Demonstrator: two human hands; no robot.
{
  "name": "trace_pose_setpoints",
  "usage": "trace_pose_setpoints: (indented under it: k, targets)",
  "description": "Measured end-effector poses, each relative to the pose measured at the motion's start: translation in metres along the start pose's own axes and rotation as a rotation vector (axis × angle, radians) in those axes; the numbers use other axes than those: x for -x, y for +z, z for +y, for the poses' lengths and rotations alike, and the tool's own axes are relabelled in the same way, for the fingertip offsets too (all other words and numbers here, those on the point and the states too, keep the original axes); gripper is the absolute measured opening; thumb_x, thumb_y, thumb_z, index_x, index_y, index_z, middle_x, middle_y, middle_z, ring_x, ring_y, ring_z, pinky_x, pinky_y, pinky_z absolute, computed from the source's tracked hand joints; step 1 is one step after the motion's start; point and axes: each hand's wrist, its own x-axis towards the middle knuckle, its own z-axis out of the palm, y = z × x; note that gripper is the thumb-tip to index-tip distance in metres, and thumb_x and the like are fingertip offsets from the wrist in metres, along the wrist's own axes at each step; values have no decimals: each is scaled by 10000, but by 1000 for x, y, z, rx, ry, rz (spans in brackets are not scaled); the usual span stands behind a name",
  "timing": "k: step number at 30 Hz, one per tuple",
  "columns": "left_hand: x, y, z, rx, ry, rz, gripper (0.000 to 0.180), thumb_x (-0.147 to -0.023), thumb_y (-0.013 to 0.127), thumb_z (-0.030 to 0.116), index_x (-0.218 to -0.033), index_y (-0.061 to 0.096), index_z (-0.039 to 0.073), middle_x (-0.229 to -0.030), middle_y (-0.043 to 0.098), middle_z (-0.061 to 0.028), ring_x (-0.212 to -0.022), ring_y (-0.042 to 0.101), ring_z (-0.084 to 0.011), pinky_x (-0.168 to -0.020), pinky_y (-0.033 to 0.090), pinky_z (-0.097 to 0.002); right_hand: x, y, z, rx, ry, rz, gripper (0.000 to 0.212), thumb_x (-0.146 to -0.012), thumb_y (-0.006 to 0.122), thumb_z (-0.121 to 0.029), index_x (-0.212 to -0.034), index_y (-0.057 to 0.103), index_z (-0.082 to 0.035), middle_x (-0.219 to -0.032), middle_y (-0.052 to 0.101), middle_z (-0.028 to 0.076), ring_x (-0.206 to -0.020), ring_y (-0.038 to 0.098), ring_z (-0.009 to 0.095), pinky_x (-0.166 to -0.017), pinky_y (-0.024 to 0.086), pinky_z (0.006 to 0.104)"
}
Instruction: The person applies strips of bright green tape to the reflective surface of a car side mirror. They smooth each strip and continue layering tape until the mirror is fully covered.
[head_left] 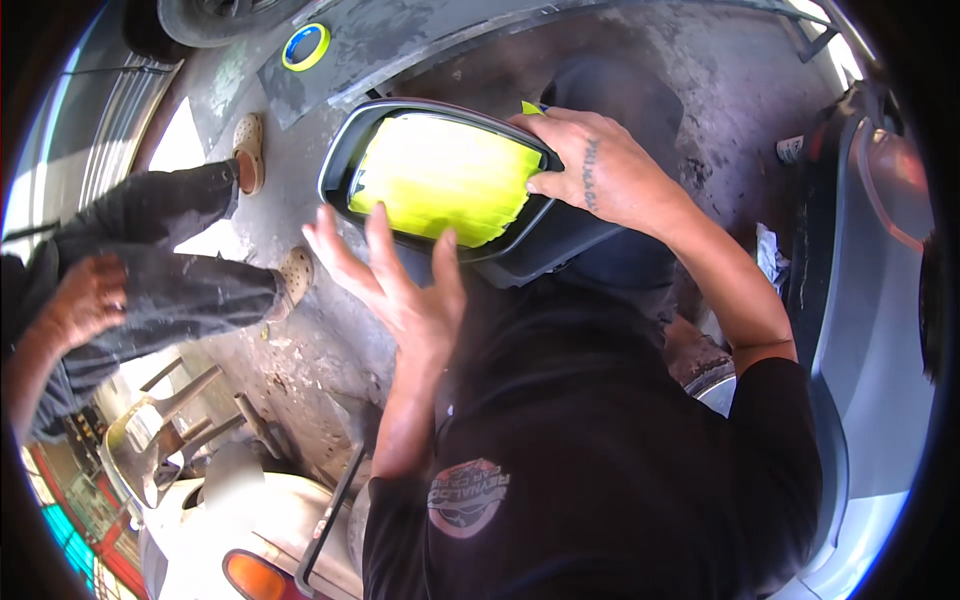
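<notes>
A dark car side mirror [338, 135] is held up in front of me, its face overlaid with bright yellow-green tape [445, 175]. My right hand [610, 170] grips the housing at its right end, thumb on the front rim and the other fingers going behind. Beside those fingers pokes out a small yellow scrap [533, 107]. My left hand [405, 290] is open with spread fingers at the mirror's lower left edge. Its fingertips overlap the taped face and the rim; whether they touch, I cannot tell.
A yellow tape roll [305, 47] lies at the far left. Another person's leg in dark trousers [170, 300] stands at left, with a hand [85, 300] on the thigh. A white panel with an orange lamp [253, 575] is lower left. A grey car bumper [870, 330] runs along the right.
</notes>
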Motion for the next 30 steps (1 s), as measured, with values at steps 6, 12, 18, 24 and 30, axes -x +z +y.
trace_pose_setpoints:
  k: [6, 12, 18, 24, 30]
  targets:
    - [-42, 7, -23, 91, -140, -51, 648, -924, 876, 190, -1501, 610, 60, -1641, 381, -282, -1506, 430, -468, -1222, 384, -561, -32, 0, -7, -21, 127, -148, 548, -885, 780, -204, -1364, 657, 31, -1307, 692, 291, -1210, 663, 468, -1041, 537, 532]
    - [-80, 8, -14, -28, 39, -58, 382, -899, 833, 109, -1277, 786, 138, -1565, 461, -293, -1383, 503, -476, -1134, 442, -551, -30, -1, -6, -61, 58, -74, 611, -883, 806, -209, -1415, 633, 34, -1375, 668, 313, -1299, 619, 499, -1087, 517, 511]
    - [-90, 15, -18, -25, -1, -105, 350, -917, 811, 114, -1264, 765, 135, -1432, 570, -226, -1214, 562, -426, -1025, 483, -531, -18, -11, -6, -106, 63, 16, 543, -957, 728, -152, -1470, 626, -10, -1308, 699, 219, -1136, 690, 378, -994, 550, 417]
    - [-93, 8, -14, -18, 14, -59, 342, -921, 802, 120, -1258, 751, 87, -1362, 582, -204, -1167, 568, -409, -1036, 444, -513, -6, -72, -24, -655, 112, 64, 471, -983, 579, -95, -1445, 647, -41, -1020, 666, 93, -890, 626, 183, -852, 497, 336]
    - [-76, -13, 20, 425, -54, -26, 281, -926, 814, 52, -1201, 770, 19, -1089, 684, -155, -930, 681, -310, -840, 551, -405, -11, -72, -45, -674, -56, -30, 636, -881, 563, -23, -1513, 504, -62, -950, 732, 93, -883, 721, 183, -787, 517, 319]
